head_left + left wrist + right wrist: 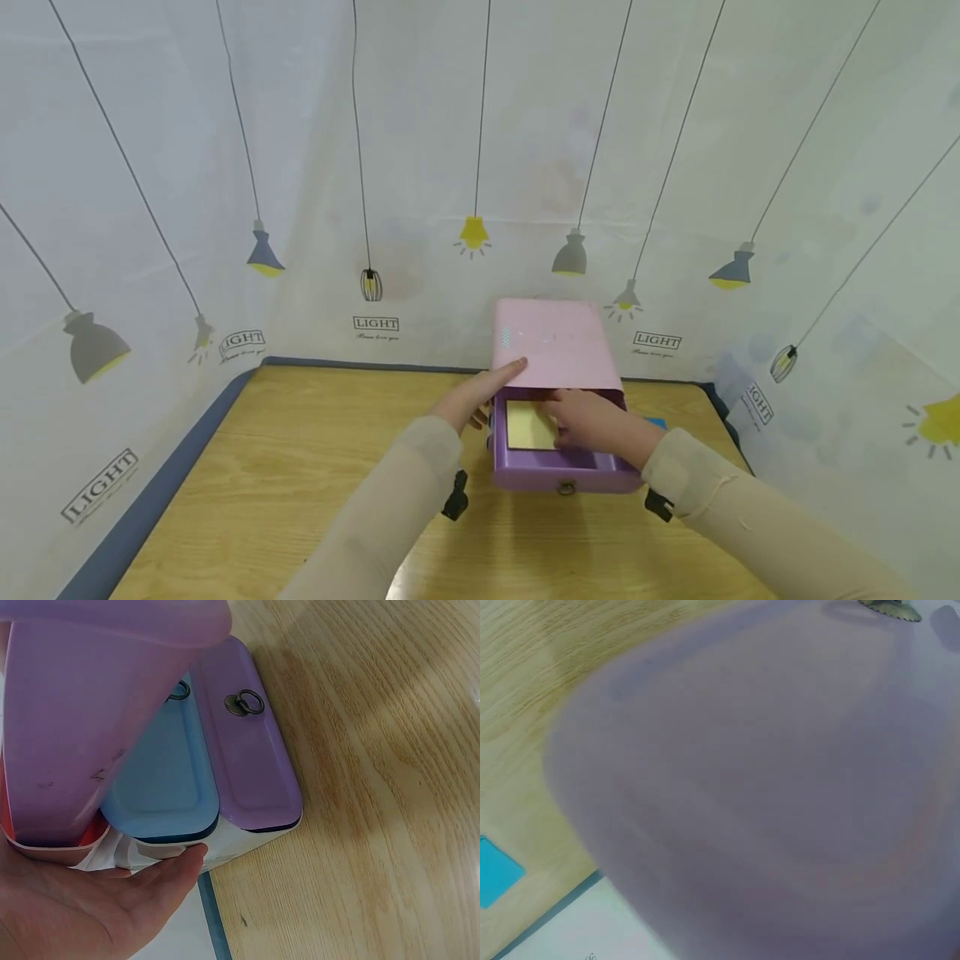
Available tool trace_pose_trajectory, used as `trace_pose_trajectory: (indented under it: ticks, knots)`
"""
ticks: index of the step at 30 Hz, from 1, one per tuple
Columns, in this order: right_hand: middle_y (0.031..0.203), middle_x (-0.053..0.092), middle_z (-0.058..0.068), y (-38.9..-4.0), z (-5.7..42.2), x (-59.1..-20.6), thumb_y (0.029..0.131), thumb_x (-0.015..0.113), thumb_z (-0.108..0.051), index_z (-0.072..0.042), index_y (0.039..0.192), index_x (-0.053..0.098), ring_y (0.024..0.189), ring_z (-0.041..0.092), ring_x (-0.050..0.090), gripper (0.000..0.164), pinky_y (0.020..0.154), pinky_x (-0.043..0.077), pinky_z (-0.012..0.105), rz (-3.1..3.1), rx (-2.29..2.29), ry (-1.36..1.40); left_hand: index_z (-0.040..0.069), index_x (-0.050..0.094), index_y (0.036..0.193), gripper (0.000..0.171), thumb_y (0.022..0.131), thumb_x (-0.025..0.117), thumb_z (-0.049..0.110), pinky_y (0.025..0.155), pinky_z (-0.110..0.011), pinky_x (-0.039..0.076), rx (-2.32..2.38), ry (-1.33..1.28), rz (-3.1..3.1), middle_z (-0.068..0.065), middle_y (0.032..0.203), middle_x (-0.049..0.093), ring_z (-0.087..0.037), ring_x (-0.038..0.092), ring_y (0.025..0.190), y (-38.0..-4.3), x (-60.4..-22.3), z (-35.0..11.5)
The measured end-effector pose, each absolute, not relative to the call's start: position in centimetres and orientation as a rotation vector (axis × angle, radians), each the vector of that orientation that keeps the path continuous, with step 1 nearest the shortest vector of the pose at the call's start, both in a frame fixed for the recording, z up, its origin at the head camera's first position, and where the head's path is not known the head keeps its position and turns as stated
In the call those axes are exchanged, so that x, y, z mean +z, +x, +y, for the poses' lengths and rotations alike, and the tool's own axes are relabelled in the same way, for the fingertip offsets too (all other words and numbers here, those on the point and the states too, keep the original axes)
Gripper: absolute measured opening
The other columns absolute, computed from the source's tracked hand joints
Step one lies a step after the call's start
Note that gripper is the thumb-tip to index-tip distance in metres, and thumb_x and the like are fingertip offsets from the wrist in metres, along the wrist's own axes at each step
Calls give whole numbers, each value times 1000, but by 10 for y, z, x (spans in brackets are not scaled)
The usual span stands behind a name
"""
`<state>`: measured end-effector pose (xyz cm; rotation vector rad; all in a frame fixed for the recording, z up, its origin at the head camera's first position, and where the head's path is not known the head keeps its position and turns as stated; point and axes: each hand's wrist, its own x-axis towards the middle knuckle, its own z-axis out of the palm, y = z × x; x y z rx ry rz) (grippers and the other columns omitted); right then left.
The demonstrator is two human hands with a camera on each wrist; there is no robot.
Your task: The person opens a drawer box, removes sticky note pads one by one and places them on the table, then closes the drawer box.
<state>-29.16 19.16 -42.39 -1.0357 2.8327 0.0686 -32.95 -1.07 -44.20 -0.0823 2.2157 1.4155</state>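
Note:
A small cabinet with a pink top [555, 342] stands toward the back of the table, its purple top drawer [566, 479] pulled out. Inside the drawer, at its left side, lies a square yellow notepad [528, 427]. My right hand [596, 421] reaches into the drawer and pinches the pad's right edge; its fingers cover that edge. With the thumb on the pink top and the other fingers down the side, my left hand [483, 396] rests against the cabinet's left front corner. The left wrist view shows a blue drawer [165, 772] and a lower purple drawer [251, 750], both closed.
A flat bright blue item [496, 874] lies on the wooden table [315, 450] to the right of the cabinet. A lamp-printed sheet [420, 167] hangs behind and at both sides. Small ring pulls [247, 703] stick out from the drawer fronts.

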Motion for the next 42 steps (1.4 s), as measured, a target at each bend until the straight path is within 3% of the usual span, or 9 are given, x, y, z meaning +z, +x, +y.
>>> trace_pose_trajectory:
  ticks: [13,21,26,32,35,42]
  knots:
    - [90,53,0,-281,190,-420,70,88,-32,-12,106,66,79,17,53,47,73,50,36,2858,60,-963,5,49,139,106,73,46,88,90,-56,47,1401,-83,2210,-19,118,56,-38,56,96,-334,-445,-10]
    - [84,57,-2,-276,195,-418,79,78,-9,-13,87,65,75,17,57,15,68,51,33,2953,154,-1034,9,50,138,106,70,47,90,89,-53,47,1397,-91,2193,-16,117,57,-38,56,95,-336,-447,-11]
    - [77,52,-5,-275,198,-416,81,75,-3,-14,78,59,69,12,50,19,63,48,30,2926,-64,-977,8,48,139,107,70,46,90,88,-52,47,1383,-89,2204,-18,116,57,-38,56,95,-337,-447,-11]
    - [86,59,-4,-272,198,-409,83,72,-1,-13,93,60,79,13,58,19,72,52,31,2947,-252,-956,7,50,138,107,71,45,90,89,-52,47,1372,-87,2218,-19,115,57,-39,56,95,-336,-447,-11]
    - [91,59,0,-267,201,-404,82,72,2,-7,100,66,82,16,61,20,73,54,30,2959,-299,-1052,7,49,139,107,72,44,90,90,-54,46,1382,-84,2215,-19,117,56,-40,55,98,-335,-447,-11]
    - [89,56,1,-253,210,-399,81,71,8,-2,96,69,77,15,59,18,67,53,24,2977,-432,-1210,7,44,143,106,74,45,87,92,-56,44,1406,-71,2199,-20,123,55,-45,54,107,-334,-447,-11]
